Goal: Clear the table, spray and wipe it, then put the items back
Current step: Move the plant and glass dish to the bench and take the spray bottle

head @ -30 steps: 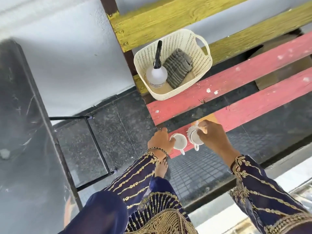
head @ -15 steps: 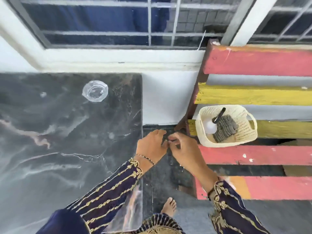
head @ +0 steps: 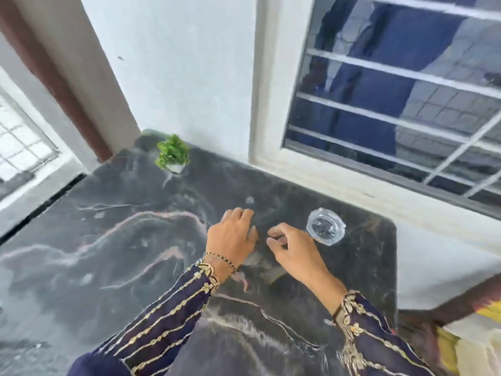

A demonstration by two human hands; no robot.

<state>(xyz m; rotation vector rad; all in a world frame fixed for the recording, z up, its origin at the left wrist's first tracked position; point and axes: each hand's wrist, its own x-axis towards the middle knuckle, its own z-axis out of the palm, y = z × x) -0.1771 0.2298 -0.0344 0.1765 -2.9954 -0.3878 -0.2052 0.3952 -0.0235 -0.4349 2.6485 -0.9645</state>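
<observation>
A dark marble table (head: 113,240) fills the lower part of the view. On it stand a clear glass dish (head: 325,226) near the right edge and a small green plant in a white pot (head: 172,155) at the back. My left hand (head: 232,237) hovers over the middle of the table with loosely bent fingers, holding nothing. My right hand (head: 291,249) hangs just left of the glass dish, fingers loosely curled and empty, a small gap between it and the dish.
A white wall and a barred window (head: 393,99) run behind the table. A doorway and floor (head: 24,158) lie at the left. The painted bench's edge (head: 461,332) shows at the lower right.
My view has swung left from the bench to the table. Both hands left the two white cups on the bench, came together briefly, and now hover apart over the tabletop near the glass dish.
</observation>
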